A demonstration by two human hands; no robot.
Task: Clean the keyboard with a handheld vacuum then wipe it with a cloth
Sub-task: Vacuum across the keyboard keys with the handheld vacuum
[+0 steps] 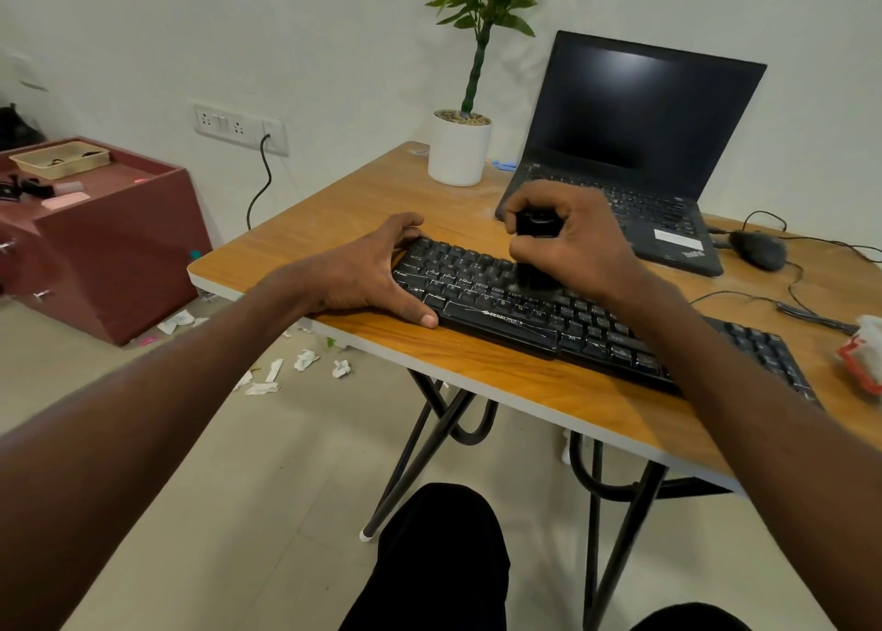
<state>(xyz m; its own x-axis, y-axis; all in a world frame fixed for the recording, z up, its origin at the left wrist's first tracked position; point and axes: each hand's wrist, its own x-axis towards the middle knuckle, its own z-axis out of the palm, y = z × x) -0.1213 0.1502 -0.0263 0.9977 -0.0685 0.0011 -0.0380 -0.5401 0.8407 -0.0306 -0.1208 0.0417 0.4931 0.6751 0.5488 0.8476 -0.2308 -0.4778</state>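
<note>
A black keyboard (515, 313) lies diagonally across the wooden table (501, 382). My left hand (367, 272) clasps the keyboard's left end, thumb on the front edge and fingers over the back. My right hand (568, 239) is closed around a small black handheld vacuum (537, 248), held upright with its lower end on the keys near the keyboard's middle. A white and red cloth (866, 351) sits at the table's right edge, partly cut off by the frame.
An open black laptop (630, 153) stands behind the keyboard, with a black mouse (759, 248) and cables to its right. A white plant pot (459, 151) stands at the back. Paper scraps (305, 361) litter the floor beside a maroon cabinet (110, 248).
</note>
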